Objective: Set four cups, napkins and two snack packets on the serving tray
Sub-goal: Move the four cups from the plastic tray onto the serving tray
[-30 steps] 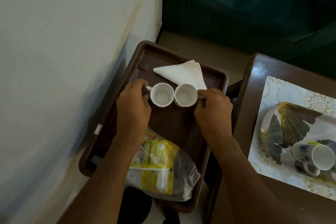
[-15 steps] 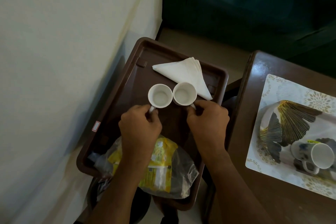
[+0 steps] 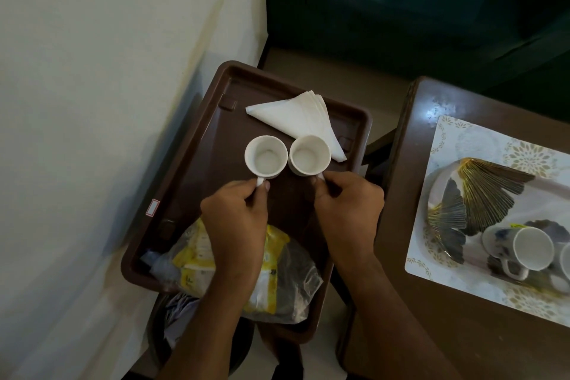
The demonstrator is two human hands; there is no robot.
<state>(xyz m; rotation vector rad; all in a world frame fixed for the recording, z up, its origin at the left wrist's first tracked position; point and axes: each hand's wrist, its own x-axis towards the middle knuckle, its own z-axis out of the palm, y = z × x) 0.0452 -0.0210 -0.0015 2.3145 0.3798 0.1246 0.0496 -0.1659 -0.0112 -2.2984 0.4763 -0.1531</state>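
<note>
Brown plastic forms the serving tray (image 3: 197, 145) below us, set beside a pale wall (image 3: 92, 102). We see two small white cups standing upright on it, side by side and almost touching, both empty, handles turned toward us. Our left hand (image 3: 236, 225) has its grip pinched on the handle of the left cup (image 3: 265, 156); our right hand (image 3: 348, 210) has its grip pinched on the handle of the right cup (image 3: 309, 155). A fan of folded white napkins (image 3: 296, 117) lies at the tray's far end, just behind the right cup, which overlaps its edge. At the near end, under our forearms, lie yellow and clear snack packets (image 3: 277, 281); we cannot tell how many. To the right, on a dark wooden tabletop (image 3: 416, 318), a patterned white tray (image 3: 481, 145) holds a gold fan-shaped ornament (image 3: 484, 194) and a white mug (image 3: 521, 248) lying on its side, with another partly cut off by the frame's edge.
</note>
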